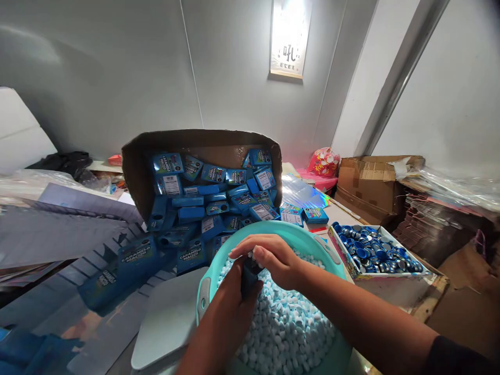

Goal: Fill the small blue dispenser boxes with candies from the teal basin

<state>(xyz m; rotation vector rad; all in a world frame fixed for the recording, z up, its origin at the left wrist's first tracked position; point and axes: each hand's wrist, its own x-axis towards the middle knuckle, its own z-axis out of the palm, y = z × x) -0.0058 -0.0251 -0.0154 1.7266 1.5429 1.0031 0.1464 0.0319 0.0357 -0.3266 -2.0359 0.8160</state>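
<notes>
A teal basin [312, 240] in front of me is heaped with small pale blue and white tablets [285, 323]. Over the heap my left hand [234, 302] grips a small dark container [249, 273], mostly hidden by my fingers. My right hand [273, 258] is cupped over the container's top, fingers curled together, with a few tablets showing under the fingertips.
Behind the basin a tipped cardboard box [136, 156] spills several blue candy tins [203, 200]. A shallow box of blue caps [373, 252] sits right of the basin. Cardboard cartons [371, 179] stand at the right, reflective sheets [58, 234] lie left, and a grey lid [164, 323] rests beside the basin.
</notes>
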